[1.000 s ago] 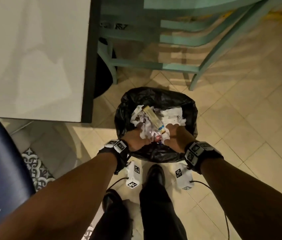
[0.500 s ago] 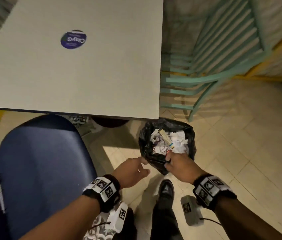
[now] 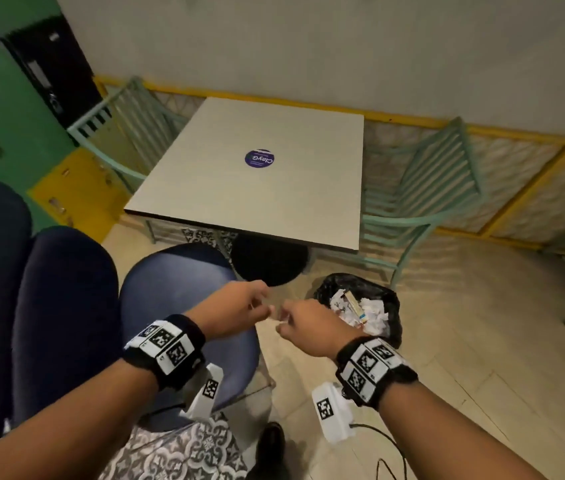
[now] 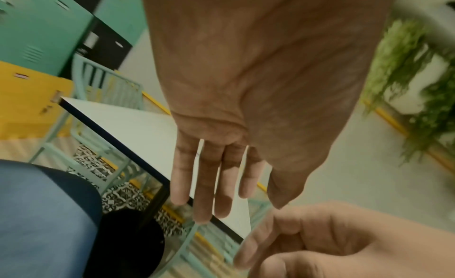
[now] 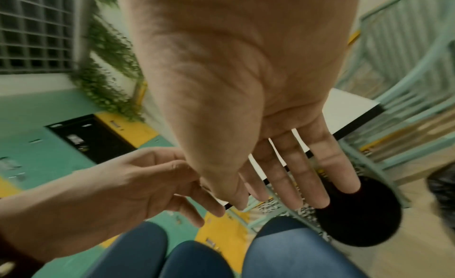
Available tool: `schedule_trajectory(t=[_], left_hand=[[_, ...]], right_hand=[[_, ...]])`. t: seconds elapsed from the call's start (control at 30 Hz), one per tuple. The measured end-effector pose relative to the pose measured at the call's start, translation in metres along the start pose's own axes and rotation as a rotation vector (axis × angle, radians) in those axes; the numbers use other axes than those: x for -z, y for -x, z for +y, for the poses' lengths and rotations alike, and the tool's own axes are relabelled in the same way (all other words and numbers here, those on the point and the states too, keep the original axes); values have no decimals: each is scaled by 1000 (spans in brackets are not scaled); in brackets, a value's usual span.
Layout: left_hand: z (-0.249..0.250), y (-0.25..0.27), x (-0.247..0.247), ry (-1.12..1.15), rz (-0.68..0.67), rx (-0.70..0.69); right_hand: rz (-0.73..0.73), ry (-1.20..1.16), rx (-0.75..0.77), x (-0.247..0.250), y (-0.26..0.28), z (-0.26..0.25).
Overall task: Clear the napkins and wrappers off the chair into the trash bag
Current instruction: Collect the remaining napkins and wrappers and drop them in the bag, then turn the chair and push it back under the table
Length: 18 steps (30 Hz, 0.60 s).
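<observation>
Napkins and wrappers (image 3: 360, 308) lie in the trash bag (image 3: 390, 299); the chair (image 3: 177, 282) seat shows none. Left hand (image 3: 236, 306) and right hand (image 3: 308, 323) hang relaxed, holding nothing. Clearing appears complete; next, check the seat.

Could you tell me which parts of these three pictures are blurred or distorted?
Head view: sharp on the table, its edges bowed by the wide lens. Left wrist view: the plant is smeared and the right hand soft. Right wrist view: the trash bag and background streak; the right hand looms oversized.
</observation>
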<state>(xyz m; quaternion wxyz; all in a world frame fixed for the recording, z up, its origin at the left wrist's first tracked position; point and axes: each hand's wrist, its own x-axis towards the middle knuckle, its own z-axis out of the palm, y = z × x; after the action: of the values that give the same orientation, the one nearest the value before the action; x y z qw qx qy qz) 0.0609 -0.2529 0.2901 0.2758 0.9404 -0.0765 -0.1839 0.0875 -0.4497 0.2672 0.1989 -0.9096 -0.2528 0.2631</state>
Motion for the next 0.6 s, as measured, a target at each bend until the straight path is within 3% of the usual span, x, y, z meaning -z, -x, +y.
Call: schedule_trajectory(t=[0.17,0.33,0.47,0.6], left_hand=[[-35,108,49,-39,87,65],[-89,206,113,-72,120,198],[-161,272,160,-135,252,329],[-244,317,184,-300,226,372]], right_hand=[[-14,22,235,-28,25,-114],[-22,35,366,-59,31,-207],[-53,39,441,-84,15,-286],[-78,-4,437,-115,-9,-373]])
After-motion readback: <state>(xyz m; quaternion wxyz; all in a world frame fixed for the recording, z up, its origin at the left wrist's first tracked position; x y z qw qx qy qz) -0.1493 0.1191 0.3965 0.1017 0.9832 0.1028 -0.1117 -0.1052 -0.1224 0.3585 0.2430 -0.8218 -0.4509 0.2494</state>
